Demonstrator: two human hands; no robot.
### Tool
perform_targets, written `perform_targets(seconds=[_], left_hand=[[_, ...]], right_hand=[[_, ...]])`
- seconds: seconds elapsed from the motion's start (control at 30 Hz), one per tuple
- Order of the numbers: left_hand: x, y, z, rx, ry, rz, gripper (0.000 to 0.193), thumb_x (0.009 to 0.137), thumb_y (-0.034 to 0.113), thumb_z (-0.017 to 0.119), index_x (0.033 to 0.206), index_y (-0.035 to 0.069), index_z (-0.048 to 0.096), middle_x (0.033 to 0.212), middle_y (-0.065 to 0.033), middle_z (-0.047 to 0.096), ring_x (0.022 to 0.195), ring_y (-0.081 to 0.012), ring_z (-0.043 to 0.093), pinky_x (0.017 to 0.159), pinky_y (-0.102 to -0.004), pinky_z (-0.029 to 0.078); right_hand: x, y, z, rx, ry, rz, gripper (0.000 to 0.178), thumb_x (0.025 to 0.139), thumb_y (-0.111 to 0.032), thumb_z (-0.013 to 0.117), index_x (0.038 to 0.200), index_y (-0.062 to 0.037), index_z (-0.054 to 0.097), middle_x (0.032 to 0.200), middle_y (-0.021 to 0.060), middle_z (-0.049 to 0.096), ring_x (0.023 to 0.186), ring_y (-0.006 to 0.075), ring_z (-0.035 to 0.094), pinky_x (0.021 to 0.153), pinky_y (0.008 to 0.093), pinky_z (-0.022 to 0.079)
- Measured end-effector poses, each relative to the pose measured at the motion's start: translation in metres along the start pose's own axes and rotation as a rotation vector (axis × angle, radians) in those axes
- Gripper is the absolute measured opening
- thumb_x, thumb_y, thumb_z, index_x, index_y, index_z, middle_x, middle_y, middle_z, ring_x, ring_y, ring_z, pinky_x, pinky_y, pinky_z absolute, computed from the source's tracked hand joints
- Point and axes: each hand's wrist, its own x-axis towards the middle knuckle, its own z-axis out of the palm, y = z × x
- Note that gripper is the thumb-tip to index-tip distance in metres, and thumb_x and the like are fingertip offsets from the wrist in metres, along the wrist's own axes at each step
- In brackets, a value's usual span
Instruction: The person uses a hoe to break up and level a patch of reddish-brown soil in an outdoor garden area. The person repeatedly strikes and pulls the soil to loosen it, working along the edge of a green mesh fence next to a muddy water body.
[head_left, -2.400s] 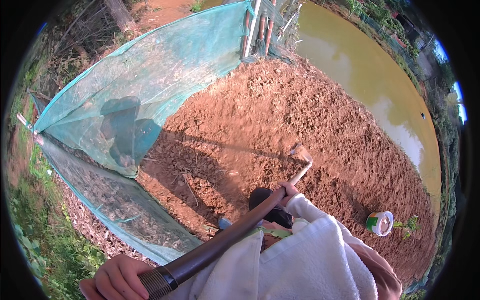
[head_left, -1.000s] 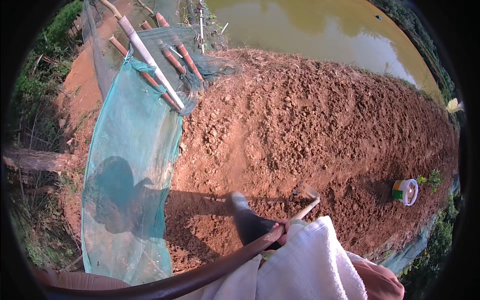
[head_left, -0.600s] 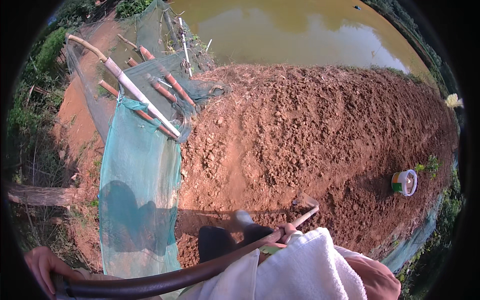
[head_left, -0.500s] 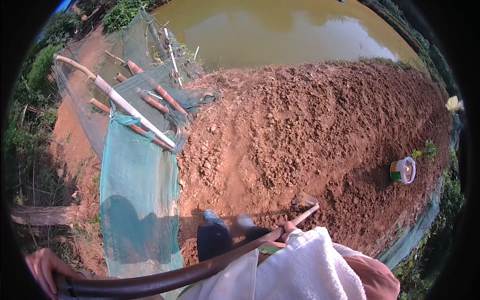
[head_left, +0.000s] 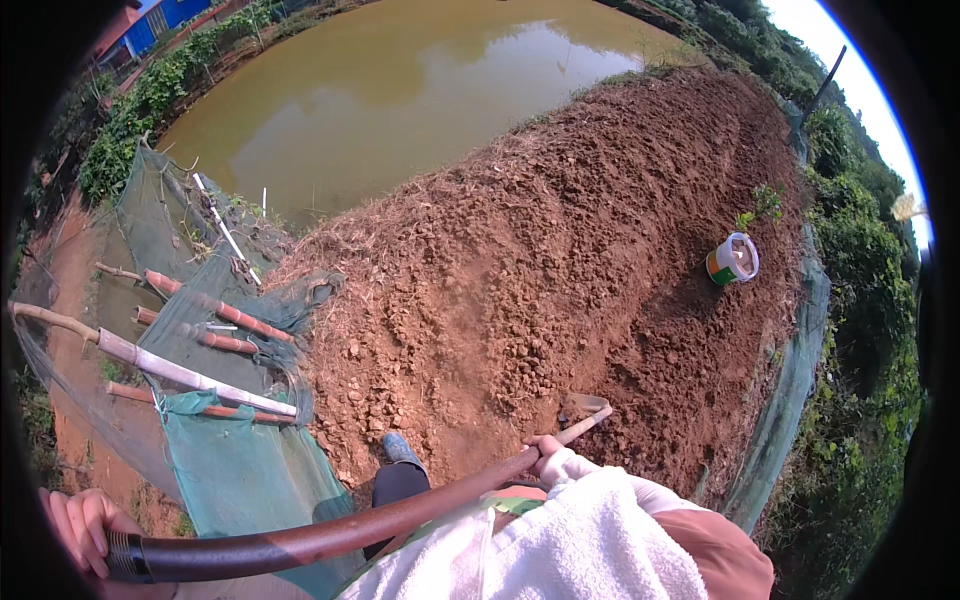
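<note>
A long-handled hoe [head_left: 400, 520] slants across the front of me, from lower left up to the right. My left hand [head_left: 85, 525] is closed at the dark butt end of the handle, near the left rim. Farther along the shaft my right hand [head_left: 543, 452] is wrapped round it, close to the pale lower part. The hoe blade [head_left: 580, 402] rests at the loose reddish soil [head_left: 540, 330], partly sunk in or covered by it. One grey-blue shoe [head_left: 400, 448] of mine stands on the soil left of the blade.
A white bucket [head_left: 735, 260] with something brown inside stands on the soil at right. Green netting [head_left: 240, 470] and bamboo poles [head_left: 190, 375] form a barrier at left. Beyond lies a muddy pond [head_left: 400, 90]. More netting [head_left: 780, 400] edges the bank before bushes [head_left: 860, 400].
My view has swung rightward and up, so the netting, bucket and pond sit farther left. Both hands keep their hold on the hoe. Only one shoe shows now instead of two.
</note>
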Motion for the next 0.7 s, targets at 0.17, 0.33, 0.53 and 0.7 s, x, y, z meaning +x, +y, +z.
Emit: perform_targets(seconds=[0.17,0.33,0.53,0.7], left_hand=[[0.037,-0.021,-0.071,0.171,-0.043,0.059,0.023,0.073,-0.006,0.048,0.088,0.004,0.033,0.063,0.0005,0.031,0.047,-0.0041,0.031,0.051,-0.0184,0.029],[0.055,-0.031,-0.111,0.171,0.106,0.029,0.023,0.075,-0.001,0.050,0.089,0.005,0.033,0.063,0.0009,0.032,0.046,-0.0038,0.032,0.048,-0.0172,0.028],[0.078,-0.068,-0.085,0.179,0.024,-0.055,0.024,0.077,0.005,0.052,0.089,0.006,0.032,0.061,0.0007,0.033,0.045,-0.0051,0.034,0.047,-0.0170,0.031],[0.094,-0.099,-0.054,0.090,0.007,-0.171,0.026,0.076,0.005,0.054,0.090,0.005,0.032,0.061,-0.0007,0.035,0.046,-0.0066,0.036,0.047,-0.0183,0.033]], right_hand=[[0.020,0.017,0.046,-0.044,0.155,-0.213,0.018,0.082,-0.011,0.047,0.093,0.0035,0.049,0.087,0.0156,0.055,0.078,0.0286,0.054,0.074,0.0386,0.041],[0.014,0.004,0.061,-0.243,0.163,-0.296,0.024,0.083,-0.012,0.048,0.100,0.0042,0.048,0.091,0.0188,0.055,0.082,0.0319,0.055,0.074,0.0443,0.042],[0.000,0.033,0.095,0.150,0.248,-0.505,0.026,0.075,-0.001,0.050,0.099,0.0078,0.046,0.090,0.0245,0.055,0.074,0.0361,0.058,0.063,0.0448,0.049],[-0.029,0.066,0.123,0.428,-0.036,-0.472,0.021,0.074,-0.004,0.055,0.089,0.0039,0.044,0.074,0.0132,0.051,0.059,0.0244,0.051,0.056,0.0331,0.047]])
